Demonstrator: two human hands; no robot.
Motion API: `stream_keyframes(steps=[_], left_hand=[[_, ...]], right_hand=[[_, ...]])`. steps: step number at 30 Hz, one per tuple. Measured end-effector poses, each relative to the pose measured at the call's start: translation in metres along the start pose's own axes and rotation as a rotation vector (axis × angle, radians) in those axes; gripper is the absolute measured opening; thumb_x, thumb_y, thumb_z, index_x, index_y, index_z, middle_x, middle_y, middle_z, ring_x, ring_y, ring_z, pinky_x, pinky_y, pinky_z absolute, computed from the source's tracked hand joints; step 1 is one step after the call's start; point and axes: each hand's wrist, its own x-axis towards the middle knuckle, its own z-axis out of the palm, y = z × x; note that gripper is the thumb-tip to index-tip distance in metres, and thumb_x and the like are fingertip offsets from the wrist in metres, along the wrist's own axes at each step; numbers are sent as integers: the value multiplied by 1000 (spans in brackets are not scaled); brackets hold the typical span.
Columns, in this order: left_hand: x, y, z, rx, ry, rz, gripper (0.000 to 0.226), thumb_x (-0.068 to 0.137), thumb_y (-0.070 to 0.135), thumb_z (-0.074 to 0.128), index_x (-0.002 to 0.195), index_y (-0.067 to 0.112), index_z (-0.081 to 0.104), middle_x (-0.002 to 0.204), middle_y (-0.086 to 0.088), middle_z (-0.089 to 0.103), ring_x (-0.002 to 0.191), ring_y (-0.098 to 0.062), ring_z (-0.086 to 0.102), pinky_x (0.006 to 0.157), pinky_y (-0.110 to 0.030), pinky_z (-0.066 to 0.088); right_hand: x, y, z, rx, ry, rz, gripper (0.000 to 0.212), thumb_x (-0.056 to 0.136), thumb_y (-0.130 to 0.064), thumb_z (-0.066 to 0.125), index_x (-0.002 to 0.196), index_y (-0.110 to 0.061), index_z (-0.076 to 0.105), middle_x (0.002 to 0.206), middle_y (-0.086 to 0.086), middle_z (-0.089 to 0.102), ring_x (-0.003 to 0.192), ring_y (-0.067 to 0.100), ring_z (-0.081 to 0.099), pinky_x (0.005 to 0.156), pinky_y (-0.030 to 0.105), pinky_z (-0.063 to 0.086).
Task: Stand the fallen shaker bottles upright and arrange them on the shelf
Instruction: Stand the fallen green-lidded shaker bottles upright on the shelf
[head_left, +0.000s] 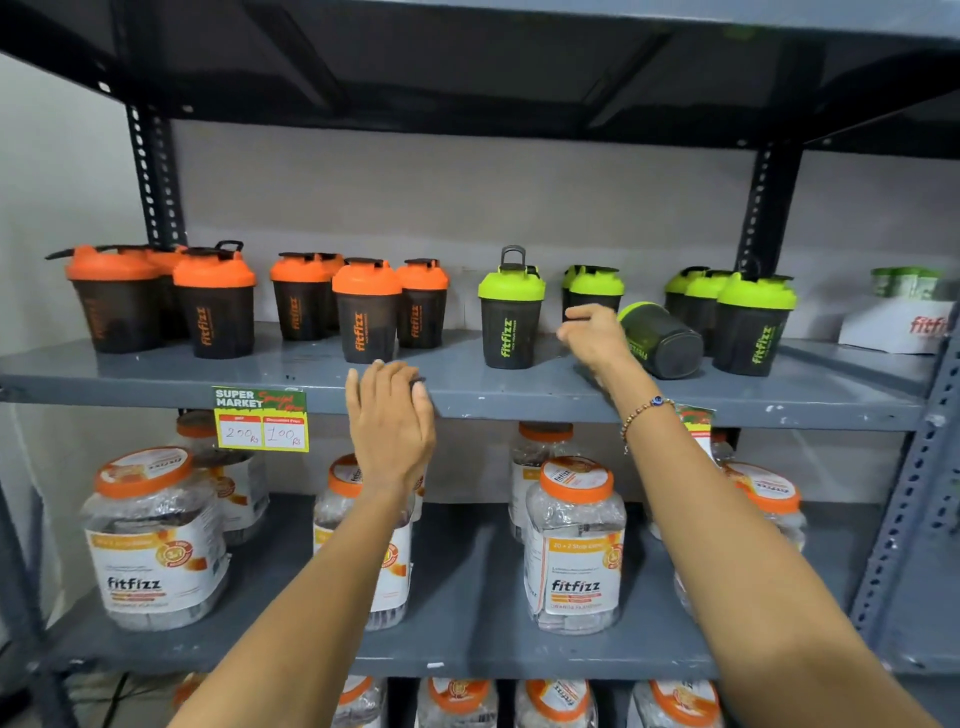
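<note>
On the grey metal shelf, several orange-lidded black shaker bottles stand upright at the left. Several green-lidded ones stand to the right, one of them near the middle. One green-lidded shaker lies on its side, base towards me, between two upright groups. My right hand is on the shelf just left of the fallen shaker, fingers apart and holding nothing; I cannot tell whether it touches the bottle. My left hand hovers open at the shelf's front edge, below an orange shaker.
A price tag hangs on the shelf's front edge at the left. A white box with green items sits at the far right. Clear jars with orange lids fill the shelf below. Perforated steel uprights stand behind the bottles.
</note>
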Motion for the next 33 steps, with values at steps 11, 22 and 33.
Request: stream_keyframes(steps=[11, 22, 33], left_hand=[[-19, 94, 36, 37, -199, 329, 40, 93, 32, 39, 113, 11, 64, 115, -5, 64, 115, -26, 57, 113, -44, 23], [-24, 117, 54, 103, -48, 326, 37, 92, 32, 40, 104, 7, 65, 104, -9, 65, 93, -27, 58, 90, -39, 36], [-24, 118, 57, 107, 8, 317, 38, 92, 32, 40, 105, 7, 66, 105, -9, 65, 95, -26, 58, 92, -38, 36]], right_hand=[[10, 15, -114, -207, 307, -96, 25, 90, -18, 55, 89, -3, 75, 100, 21, 71, 100, 35, 62, 84, 33, 47], [24, 32, -114, -784, -79, -72, 68, 74, -50, 74, 118, -2, 58, 127, 20, 61, 119, 37, 56, 92, 38, 45], [23, 52, -126, 943, -339, 313, 27, 86, -31, 68, 104, -12, 60, 116, 19, 65, 103, 27, 65, 93, 45, 54]])
